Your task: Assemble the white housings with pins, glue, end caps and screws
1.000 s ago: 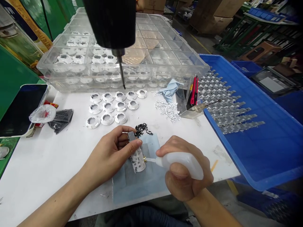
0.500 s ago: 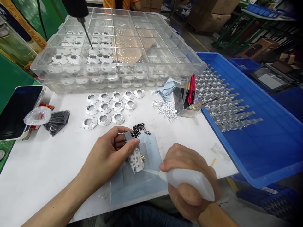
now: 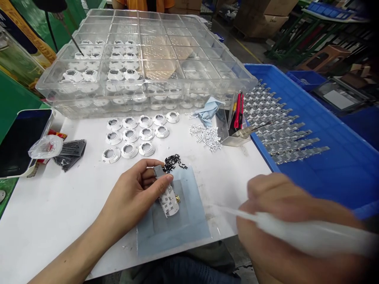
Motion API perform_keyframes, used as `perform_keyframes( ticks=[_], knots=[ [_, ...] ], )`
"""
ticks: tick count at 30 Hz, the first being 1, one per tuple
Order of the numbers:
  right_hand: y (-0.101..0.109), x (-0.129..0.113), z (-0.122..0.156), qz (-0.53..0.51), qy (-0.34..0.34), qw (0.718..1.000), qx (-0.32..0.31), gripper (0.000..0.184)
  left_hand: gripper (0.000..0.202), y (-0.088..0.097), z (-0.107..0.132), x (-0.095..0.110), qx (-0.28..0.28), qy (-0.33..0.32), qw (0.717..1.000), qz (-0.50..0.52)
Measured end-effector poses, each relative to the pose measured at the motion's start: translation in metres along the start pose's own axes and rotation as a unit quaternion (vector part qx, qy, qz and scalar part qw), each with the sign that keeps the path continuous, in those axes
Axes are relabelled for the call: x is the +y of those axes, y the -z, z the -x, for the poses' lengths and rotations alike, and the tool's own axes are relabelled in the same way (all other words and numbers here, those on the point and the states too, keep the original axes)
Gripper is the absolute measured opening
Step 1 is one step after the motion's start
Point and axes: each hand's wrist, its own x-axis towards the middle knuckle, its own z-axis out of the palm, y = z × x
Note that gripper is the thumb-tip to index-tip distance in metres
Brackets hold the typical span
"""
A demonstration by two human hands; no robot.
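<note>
Small part: we hold a small part (image 3: 167,197), a white body with a grey block at its top end, over the middle of a grey mat (image 3: 183,230) at the near edge of the table (image 3: 59,205). We cannot tell whether its lower end touches the mat.
Long axis: it runs from the grey end, farther from us, down to the white end, nearer us, leaning slightly right. A brass bit sticks out on its right side.
Left hand: our left hand (image 3: 136,195) pinches the part near its grey end, with the thumb on one side and the fingers curled on the other.
Right hand: our right hand (image 3: 281,225), blurred, is closed round a white squeeze bottle (image 3: 314,236).
Key relation: the part lies to the left of the right hand and well apart from it. The bottle's thin nozzle points left towards the part's brass side, its tip short of the mat's right edge. The left hand is the nearer one, already on the part.
Just beyond: black screws (image 3: 174,162) lie in a little heap touching the mat's far edge.
Farther back: rows of white rings (image 3: 130,137), a scatter of white pins (image 3: 207,136) and a clear tray (image 3: 207,67) with more rings in its cells.
Right side: a blue bin (image 3: 331,165) holds metal strips (image 3: 284,130).
</note>
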Motion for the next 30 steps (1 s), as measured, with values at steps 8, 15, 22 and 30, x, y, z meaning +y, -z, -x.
perform_keyframes(
  ticks=[8,15,22,30],
  knots=[
    [-0.052,0.027,0.018,-0.060,0.112,0.992,0.014,0.030,0.040,0.001,-0.003,-0.011,0.007,-0.012,1.000,0.016],
    [-0.057,0.029,0.017,-0.042,0.137,0.990,0.018,0.027,0.041,-0.001,-0.002,-0.008,0.009,-0.001,1.000,0.016],
    [-0.061,0.026,0.014,-0.036,0.145,0.989,0.018,0.020,0.041,0.000,-0.002,-0.008,0.007,0.002,1.000,0.024],
    [-0.061,0.025,0.014,-0.032,0.152,0.988,0.005,0.022,0.043,-0.001,-0.003,-0.009,0.010,0.004,1.000,0.026]
  ],
)
